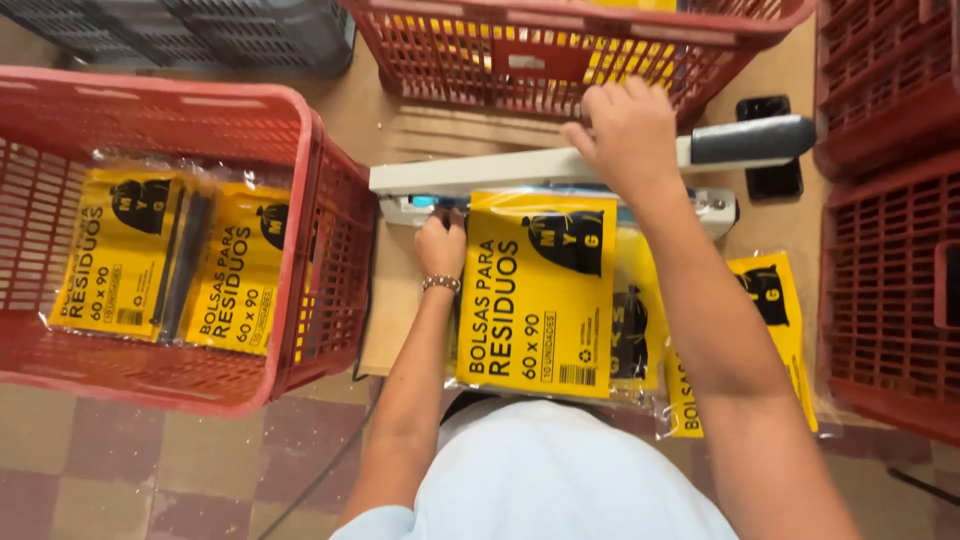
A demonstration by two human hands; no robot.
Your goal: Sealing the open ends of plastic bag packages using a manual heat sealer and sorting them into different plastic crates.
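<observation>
My left hand (441,245) pinches the top left corner of a yellow packet of black bags (535,295) and keeps its open end under the jaw of a heat sealer (480,172). My right hand (625,130) presses down on the sealer's white arm, close to its black handle (752,140). The packet lies flat in front of me on a stack of similar yellow packets (770,300). A beaded bracelet circles my left wrist.
A red plastic crate (300,130) at the left holds two yellow packets (175,260). Another red crate (560,40) stands behind the sealer, and more red crates (885,260) line the right side. A dark crate (200,30) sits at the top left. The floor below is checkered tile.
</observation>
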